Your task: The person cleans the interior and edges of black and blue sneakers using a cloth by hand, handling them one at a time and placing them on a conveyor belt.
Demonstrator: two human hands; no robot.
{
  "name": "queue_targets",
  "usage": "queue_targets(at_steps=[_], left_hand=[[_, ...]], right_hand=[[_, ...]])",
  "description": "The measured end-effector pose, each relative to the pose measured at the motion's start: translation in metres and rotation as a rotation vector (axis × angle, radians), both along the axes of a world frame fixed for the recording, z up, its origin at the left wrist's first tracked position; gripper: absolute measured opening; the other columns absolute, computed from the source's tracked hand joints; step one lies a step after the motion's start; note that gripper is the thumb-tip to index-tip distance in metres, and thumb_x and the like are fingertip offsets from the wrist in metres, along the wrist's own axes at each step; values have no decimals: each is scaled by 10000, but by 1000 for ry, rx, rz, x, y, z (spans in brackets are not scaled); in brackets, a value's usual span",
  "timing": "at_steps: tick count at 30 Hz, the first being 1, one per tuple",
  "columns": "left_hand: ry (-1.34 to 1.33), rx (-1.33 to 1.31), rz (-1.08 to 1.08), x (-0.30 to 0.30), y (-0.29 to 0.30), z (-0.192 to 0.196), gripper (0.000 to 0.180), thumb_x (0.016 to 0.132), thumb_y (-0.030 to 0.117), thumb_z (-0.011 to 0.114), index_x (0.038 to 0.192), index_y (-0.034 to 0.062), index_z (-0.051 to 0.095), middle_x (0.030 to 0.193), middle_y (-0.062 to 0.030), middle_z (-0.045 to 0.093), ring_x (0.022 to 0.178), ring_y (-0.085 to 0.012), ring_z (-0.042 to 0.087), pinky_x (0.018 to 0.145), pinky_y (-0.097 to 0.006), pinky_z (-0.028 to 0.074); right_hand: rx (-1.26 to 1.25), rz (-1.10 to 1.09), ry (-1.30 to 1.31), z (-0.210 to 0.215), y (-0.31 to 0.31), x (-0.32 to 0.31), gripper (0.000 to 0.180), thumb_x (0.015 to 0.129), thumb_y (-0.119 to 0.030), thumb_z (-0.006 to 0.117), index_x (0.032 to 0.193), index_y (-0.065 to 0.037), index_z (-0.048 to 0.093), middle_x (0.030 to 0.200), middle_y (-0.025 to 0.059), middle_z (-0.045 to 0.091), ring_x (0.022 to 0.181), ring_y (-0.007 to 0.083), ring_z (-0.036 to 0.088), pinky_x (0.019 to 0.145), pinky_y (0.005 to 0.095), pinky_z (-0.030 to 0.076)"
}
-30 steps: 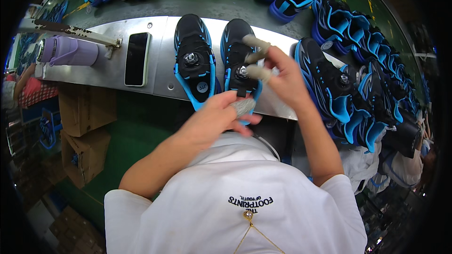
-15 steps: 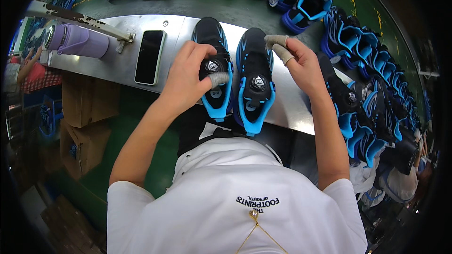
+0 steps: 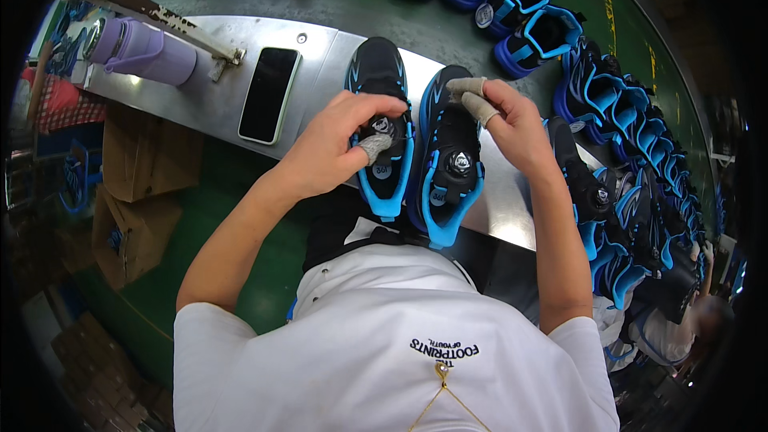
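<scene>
Two black sneakers with blue trim lie side by side, toes pointing away from me. Over the middle of the left sneaker [image 3: 378,62] curls my left hand [image 3: 336,140], its grey-covered thumb beside the sneaker's dial [image 3: 382,124] and its fingertips on the upper. My right hand [image 3: 512,120] is at the outer front of the right sneaker [image 3: 445,132], thumb and forefinger in beige finger covers, closed near each other. Whether something thin is between them I cannot make out. The right sneaker's round dial [image 3: 459,162] shows uncovered.
On the metal bench [image 3: 320,48] lie a phone [image 3: 270,96] and a lilac bottle [image 3: 152,56], by a chipped metal bar [image 3: 160,16]. More sneakers [image 3: 612,104] line the green surface beyond and crowd the right. Cardboard boxes [image 3: 152,152] stand at lower left.
The view has shifted, so the bench things sit further right and lower. My right fingertips have come from beside the right sneaker's toe onto its upper. My left hand stays on the left sneaker.
</scene>
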State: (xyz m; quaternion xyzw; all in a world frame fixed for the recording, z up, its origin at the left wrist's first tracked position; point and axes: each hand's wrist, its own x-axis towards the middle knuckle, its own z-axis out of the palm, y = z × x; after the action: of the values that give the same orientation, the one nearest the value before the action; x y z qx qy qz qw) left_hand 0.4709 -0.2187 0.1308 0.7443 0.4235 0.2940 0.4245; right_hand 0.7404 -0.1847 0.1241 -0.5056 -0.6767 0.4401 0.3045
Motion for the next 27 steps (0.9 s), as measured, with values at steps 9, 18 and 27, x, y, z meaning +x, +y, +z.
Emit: queue_targets(at_steps=[9, 18, 27], left_hand=[[-105, -151, -19, -10, 6, -11, 477, 812, 150, 768, 1246, 49, 597, 1081, -45, 621, 958, -167, 545, 885, -283, 433], [-50, -70, 226, 18, -9, -11, 488, 777, 153, 782, 1219, 48, 602, 1072, -48, 623, 1074, -219, 547, 957, -320, 427], [21, 216, -11, -1, 1, -3, 432, 804, 187, 747, 1180, 28, 604, 1187, -104, 603, 1118, -282, 522, 996, -367, 409]], right_hand=[[-78, 80, -109, 6, -2, -5, 231, 978, -108, 592, 1167, -8, 678, 1023, 50, 675, 976, 122, 627, 868, 256, 484], [-62, 67, -39, -2, -2, -9, 219, 934, -131, 633, 1129, -69, 711, 903, 52, 631, 828, 136, 581, 781, 260, 464], [45, 116, -25, 4, 3, -9, 216, 940, -119, 629, 1131, -46, 697, 955, 79, 657, 901, 150, 610, 817, 276, 483]])
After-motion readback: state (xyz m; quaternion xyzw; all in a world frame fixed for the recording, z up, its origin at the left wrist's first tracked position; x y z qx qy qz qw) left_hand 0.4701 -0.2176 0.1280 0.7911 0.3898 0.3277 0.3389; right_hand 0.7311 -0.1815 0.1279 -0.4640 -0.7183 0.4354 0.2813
